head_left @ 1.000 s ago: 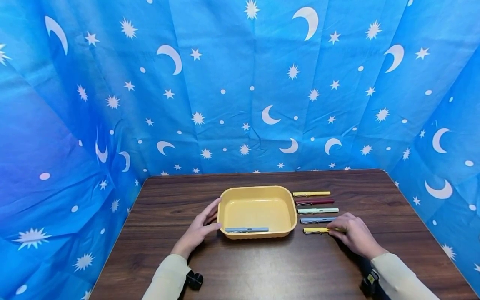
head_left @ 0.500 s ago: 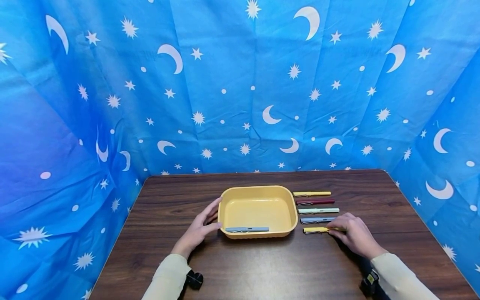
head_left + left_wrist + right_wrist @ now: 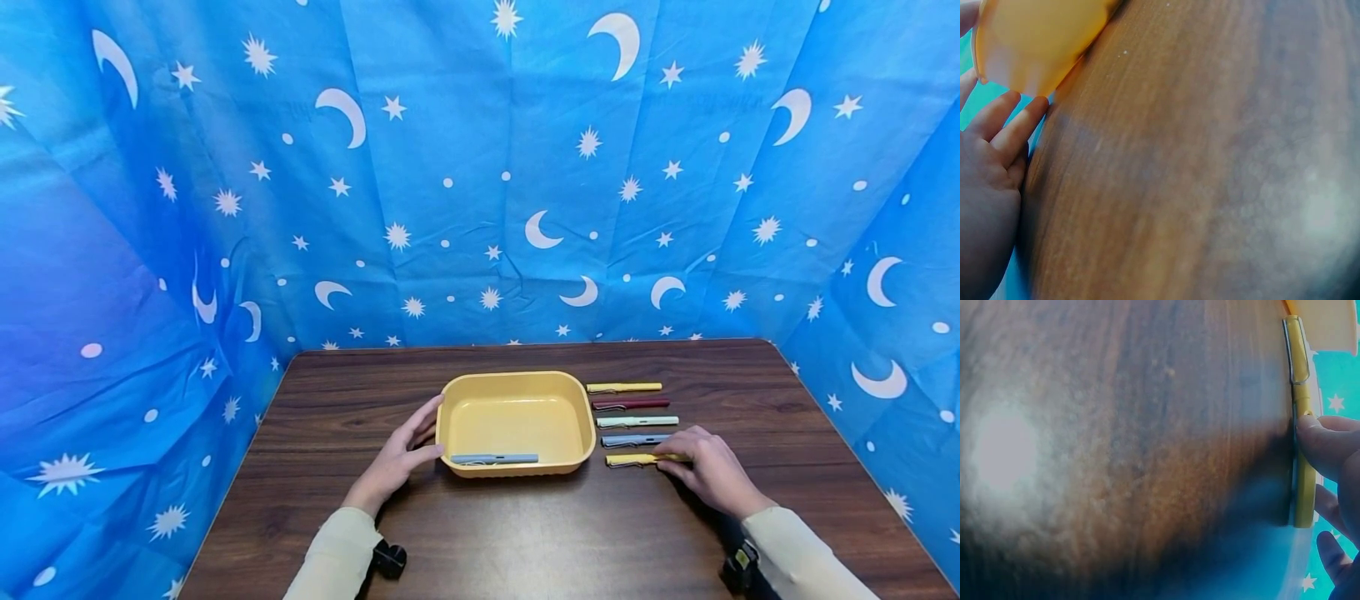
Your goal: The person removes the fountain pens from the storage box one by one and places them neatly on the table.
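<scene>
My left hand (image 3: 393, 468) rests at the left side of a yellow rectangular tray (image 3: 517, 423), thumb near the front corner and the other fingers extended along the outer wall. In the left wrist view, fingertips (image 3: 1039, 103) meet the tray's wall. Inside the tray a grey-blue pen (image 3: 495, 458) lies along the front wall. To the right, my right hand (image 3: 708, 471) pinches the nearest yellow pen (image 3: 628, 460) by its barrel, clip end pointing left. The right wrist view has the thumb (image 3: 1322, 440) against that pen's side, close over the tabletop.
Beyond the held pen lie a blue pen (image 3: 636, 440), a pale green pen (image 3: 637, 422), a dark red pen (image 3: 630, 405) and another yellow pen (image 3: 624, 387), roughly parallel beside the tray. A starry blue curtain (image 3: 465, 208) surrounds the brown wooden table (image 3: 510, 533).
</scene>
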`<state>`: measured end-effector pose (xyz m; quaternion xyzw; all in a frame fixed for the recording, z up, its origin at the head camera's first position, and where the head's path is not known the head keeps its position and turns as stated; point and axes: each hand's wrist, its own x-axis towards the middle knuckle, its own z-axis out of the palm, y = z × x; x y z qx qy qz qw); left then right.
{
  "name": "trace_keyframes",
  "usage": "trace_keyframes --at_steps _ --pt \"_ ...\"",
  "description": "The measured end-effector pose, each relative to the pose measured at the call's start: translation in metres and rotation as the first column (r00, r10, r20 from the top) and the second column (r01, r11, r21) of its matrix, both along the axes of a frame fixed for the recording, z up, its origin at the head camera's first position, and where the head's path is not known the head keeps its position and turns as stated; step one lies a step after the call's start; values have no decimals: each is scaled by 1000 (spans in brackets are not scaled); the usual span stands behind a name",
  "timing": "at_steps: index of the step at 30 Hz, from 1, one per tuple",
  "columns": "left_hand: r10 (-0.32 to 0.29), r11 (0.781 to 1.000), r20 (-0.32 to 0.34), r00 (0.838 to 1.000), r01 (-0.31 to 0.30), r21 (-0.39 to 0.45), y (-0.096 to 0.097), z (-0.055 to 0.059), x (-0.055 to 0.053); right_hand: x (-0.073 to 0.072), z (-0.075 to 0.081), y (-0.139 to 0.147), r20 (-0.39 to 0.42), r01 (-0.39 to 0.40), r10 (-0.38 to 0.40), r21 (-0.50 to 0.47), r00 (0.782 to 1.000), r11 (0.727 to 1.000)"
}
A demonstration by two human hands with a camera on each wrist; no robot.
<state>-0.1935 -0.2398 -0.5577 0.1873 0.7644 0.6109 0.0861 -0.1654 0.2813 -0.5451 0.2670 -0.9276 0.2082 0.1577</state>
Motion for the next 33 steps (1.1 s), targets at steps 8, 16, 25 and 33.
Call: trace_keyframes --at_steps 8,16,25,33 --pt "5 1000 -2 1000 -5 0 -1 -1 -1 1 6 3 10 16 -16 -26 1000 1000" --pt "-5 1000 -23 1000 5 -3 -1 -1 -2 -2 23 6 74 85 -75 -131 994 988" --pt "2 1000 -5 1000 -2 4 -1 0 -3 -10 51 -10 274 202 -122 -283 954 938" --pt "14 1000 5 1000 -14 -8 -1 -2 0 -22 63 -48 304 157 -32 -398 952 904"
